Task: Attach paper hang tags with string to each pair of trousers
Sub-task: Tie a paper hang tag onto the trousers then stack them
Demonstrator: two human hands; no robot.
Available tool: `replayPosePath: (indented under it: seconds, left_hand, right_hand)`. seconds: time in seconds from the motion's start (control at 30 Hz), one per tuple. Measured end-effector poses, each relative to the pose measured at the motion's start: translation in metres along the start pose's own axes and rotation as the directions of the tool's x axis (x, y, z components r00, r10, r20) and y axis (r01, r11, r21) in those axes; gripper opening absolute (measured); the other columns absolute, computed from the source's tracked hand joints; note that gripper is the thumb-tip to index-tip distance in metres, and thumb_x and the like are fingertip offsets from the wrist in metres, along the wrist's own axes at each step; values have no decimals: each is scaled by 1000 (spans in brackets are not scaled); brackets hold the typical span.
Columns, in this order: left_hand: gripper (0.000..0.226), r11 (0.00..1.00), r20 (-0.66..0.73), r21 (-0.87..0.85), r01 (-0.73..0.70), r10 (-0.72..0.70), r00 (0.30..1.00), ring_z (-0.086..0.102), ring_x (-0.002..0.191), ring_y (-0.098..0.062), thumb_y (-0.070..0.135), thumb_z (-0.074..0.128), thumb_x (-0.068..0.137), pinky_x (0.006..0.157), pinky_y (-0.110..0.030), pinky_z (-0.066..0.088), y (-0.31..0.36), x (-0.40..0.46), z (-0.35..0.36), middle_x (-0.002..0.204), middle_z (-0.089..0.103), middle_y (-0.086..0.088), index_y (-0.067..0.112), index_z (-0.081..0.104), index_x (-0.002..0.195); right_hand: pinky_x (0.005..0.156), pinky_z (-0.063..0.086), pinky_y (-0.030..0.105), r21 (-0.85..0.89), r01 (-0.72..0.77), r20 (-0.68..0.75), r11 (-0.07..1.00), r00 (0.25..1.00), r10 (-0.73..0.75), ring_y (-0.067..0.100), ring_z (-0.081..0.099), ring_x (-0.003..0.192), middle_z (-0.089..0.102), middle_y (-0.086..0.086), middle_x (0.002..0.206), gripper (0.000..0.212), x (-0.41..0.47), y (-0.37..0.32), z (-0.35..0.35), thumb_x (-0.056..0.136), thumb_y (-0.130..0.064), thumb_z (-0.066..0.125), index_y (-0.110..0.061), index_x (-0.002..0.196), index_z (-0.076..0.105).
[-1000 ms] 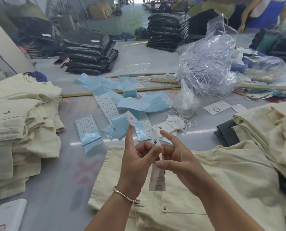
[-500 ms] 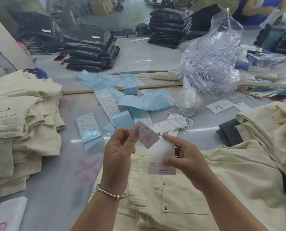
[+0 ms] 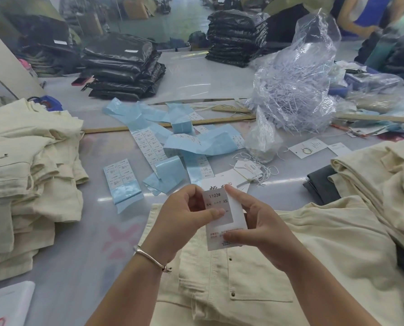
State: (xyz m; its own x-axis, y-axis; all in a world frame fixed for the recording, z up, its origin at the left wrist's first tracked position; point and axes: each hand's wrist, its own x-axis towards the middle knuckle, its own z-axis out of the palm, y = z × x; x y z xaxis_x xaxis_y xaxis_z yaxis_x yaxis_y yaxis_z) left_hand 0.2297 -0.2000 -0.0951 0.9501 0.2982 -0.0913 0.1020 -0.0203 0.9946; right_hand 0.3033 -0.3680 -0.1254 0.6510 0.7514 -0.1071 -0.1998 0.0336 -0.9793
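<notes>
While both hands meet above the trousers (image 3: 255, 274), they hold 1 white tag (image 3: 237, 217) upright between them. The left hand (image 3: 184, 217) pinches a sticker (image 3: 217, 205) printed "1103#" and "XS" against the tag's face, thumb flat on the sticker's lower edge, fingers curled behind its top left corner. The right hand (image 3: 259, 234) grips the tag from the right, forefinger reaching to its top edge and thumb pressing the printed lower part. Directly below the hands, the cream trousers lie flat on the table (image 3: 78, 255), waistband toward the person. Just beyond the fingers lie more tags with white string (image 3: 262, 170), and past those, blue sticker sheets (image 3: 172, 147). Left of the left hand stands a stack of folded cream trousers (image 3: 27, 175); right of the right hand lies another pile (image 3: 379, 184).
</notes>
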Motion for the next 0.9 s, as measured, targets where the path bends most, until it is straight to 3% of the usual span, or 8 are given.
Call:
replayPosePath:
  seconds: [0.2,0.43,0.53,0.63,0.7,0.8,0.87,0.9]
  left_hand:
    - [31,997,22,80,-5,4,1000,69,79,-24,8,85,69,72,-35,58,-4,0,6,86,73,-13,4,59,87]
    - [35,941,-46,315,-121,142,989,55,60,-6,25,86,68,58,-18,46,-9,-4,14,72,67,6,15,57,84]
    - [40,892,-101,427,-145,206,973,48,57,-2,44,83,62,56,-14,42,-10,-6,15,69,59,15,25,54,81]
    - [46,852,-147,506,-136,241,959,52,67,-2,59,77,61,58,-14,42,-13,-7,18,86,54,14,36,50,89]
    - [59,824,-165,548,-145,276,947,53,84,2,62,76,61,63,-10,41,-12,-9,19,105,45,20,49,44,109]
    - [106,903,-175,418,-99,186,967,54,95,5,64,80,54,75,-17,50,-8,-8,15,117,45,17,55,19,140]
    - [102,974,-124,224,-31,60,990,64,91,-1,52,87,57,77,-29,57,-7,-8,12,107,64,8,38,30,141]
    - [87,994,-83,108,-5,14,996,69,90,-8,40,89,62,76,-32,59,-8,-9,12,100,72,2,27,43,135]
  right_hand:
    - [83,57,44,-4,29,1,1000,1000,-29,27,67,103,67,6,121,94,-2,-3,2,68,7,74,-26,146,34]
    - [83,57,45,30,67,-11,997,998,-67,28,68,103,69,9,117,94,-6,-4,7,72,11,69,-27,148,30]
    - [78,57,37,54,96,-28,994,995,-94,24,68,99,69,9,115,96,-8,-3,12,73,11,68,-25,150,25]
    - [79,57,38,87,136,-41,987,990,-133,24,68,101,69,10,117,96,-9,-4,16,74,11,67,-25,151,23]
    - [81,57,42,106,168,-45,980,985,-165,27,67,106,67,7,122,95,-10,-4,17,74,13,66,-24,151,24]
    - [85,56,44,141,219,-36,966,976,-216,30,61,117,60,3,132,94,-13,-4,17,74,13,68,-22,151,26]
    - [88,54,43,171,248,-35,954,969,-245,32,59,119,59,8,134,92,-14,-3,18,75,13,67,-23,150,28]
    - [88,54,40,179,257,-53,950,966,-251,31,59,120,59,8,134,89,-14,-4,19,75,12,66,-24,149,32]
